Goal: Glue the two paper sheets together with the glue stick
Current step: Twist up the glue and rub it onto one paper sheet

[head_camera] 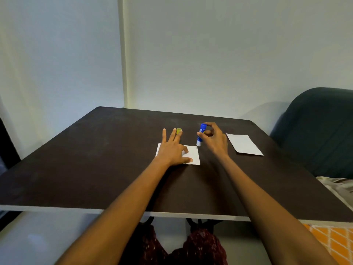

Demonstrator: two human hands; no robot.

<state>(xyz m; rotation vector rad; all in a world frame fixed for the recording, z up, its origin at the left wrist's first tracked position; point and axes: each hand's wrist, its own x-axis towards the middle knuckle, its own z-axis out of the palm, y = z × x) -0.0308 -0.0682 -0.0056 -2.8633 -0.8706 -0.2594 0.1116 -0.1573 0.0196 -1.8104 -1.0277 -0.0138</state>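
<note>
Blue plastic marks the glue stick (201,134), which stands nearly upright, tilted a little, with its pale lower end just at the far right corner of the near paper sheet (192,155); whether the tip touches the paper I cannot tell. The right hand (214,139) grasps the stick, its thumb and fingers curled round the blue barrel from the 3 o'clock side. That near sheet lies flat on the dark table (95,159), and the left hand (172,150) rests on its left part, fingers straight and spread, palm down, the thumb lying across the paper toward 3 o'clock. The long fingers reach past the sheet's far edge toward 12 o'clock, where a small yellow-green cap (179,131) stands on the table, just behind the fingertips; contact cannot be made out. The second paper sheet (244,144) lies flat on the table at 3 o'clock from the right hand, well apart from the first sheet. Beyond the table's right edge, at about 2 o'clock, stands a dark upholstered chair (321,131). An orange patterned cloth (332,240) shows at 5 o'clock, below the table's near edge. Pale walls (210,54) rise behind the table at 12 o'clock.
</note>
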